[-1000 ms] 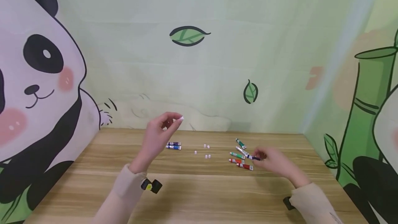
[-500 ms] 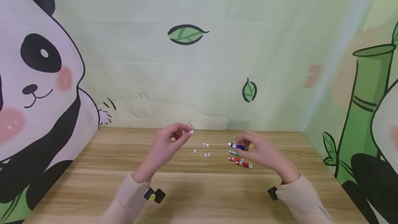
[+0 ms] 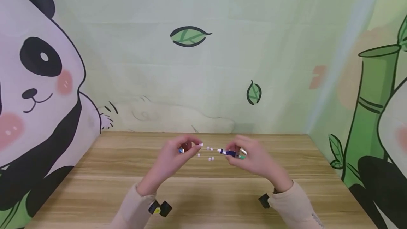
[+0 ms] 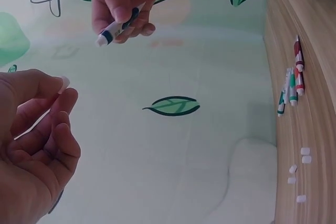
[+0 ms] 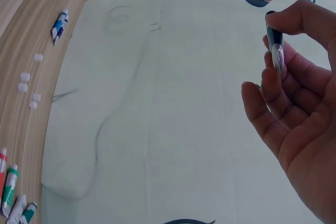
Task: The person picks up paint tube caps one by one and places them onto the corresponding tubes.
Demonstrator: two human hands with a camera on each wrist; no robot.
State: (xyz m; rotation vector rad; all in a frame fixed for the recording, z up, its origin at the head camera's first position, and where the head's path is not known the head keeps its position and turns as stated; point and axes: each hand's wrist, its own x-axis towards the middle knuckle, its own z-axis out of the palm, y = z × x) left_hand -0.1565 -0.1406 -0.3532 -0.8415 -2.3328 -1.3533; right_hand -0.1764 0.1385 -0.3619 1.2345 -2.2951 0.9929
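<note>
My left hand [image 3: 175,156] pinches a small white cap [image 3: 201,144] between thumb and forefinger, raised over the table. In the left wrist view the cap [image 4: 64,84] shows at the fingertips. Facing it, my right hand [image 3: 254,156] grips a dark blue paint tube [image 3: 229,153] by its body. The tube's white tip points left toward the cap, with a short gap between them. In the right wrist view, thumb and fingers pinch the tube [image 5: 275,45] while the other fingers curl loosely behind it.
Several loose white caps [image 3: 211,159] lie mid-table. Green, white and red paint tubes [image 4: 293,87] lie to the right, partly behind my right hand in the head view. Blue tubes [image 5: 60,25] lie at the left. A panda-print backdrop [image 3: 203,80] rises behind the wooden table [image 3: 203,200].
My right hand has lifted the dark blue tube from the right-hand group, turned it and brought it left. My left hand has moved right and lower with the cap, so the hands are closer.
</note>
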